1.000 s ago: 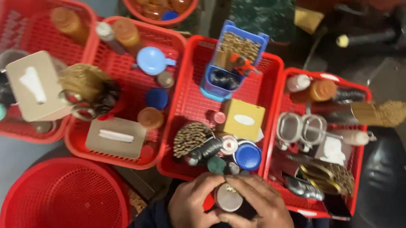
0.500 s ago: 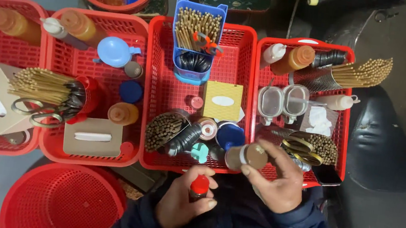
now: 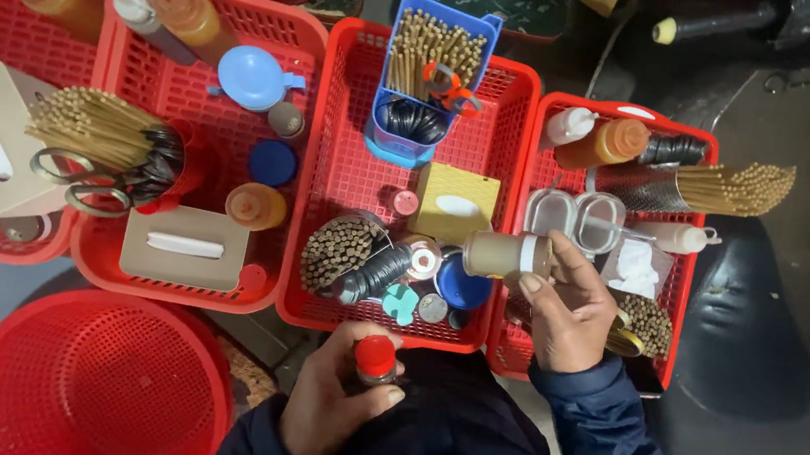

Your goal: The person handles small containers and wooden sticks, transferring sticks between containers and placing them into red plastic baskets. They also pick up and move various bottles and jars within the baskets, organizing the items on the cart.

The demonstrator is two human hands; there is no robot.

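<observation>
Ahead of both hands sits a row of red baskets (image 3: 329, 189) packed with skewer bundles, squeeze bottles and tissue boxes; a round red basket (image 3: 97, 386) lies left of the left hand. The right hand (image 3: 566, 315) is closed around a tan jar (image 3: 505, 255), tipped on its side over the middle basket's near corner. The left hand (image 3: 331, 405) grips a red-capped bottle (image 3: 375, 359) close to the body. Judging by the crowding below, the jar wants a firm, level hold, kept apart from the blue lid (image 3: 464, 289) beneath.
</observation>
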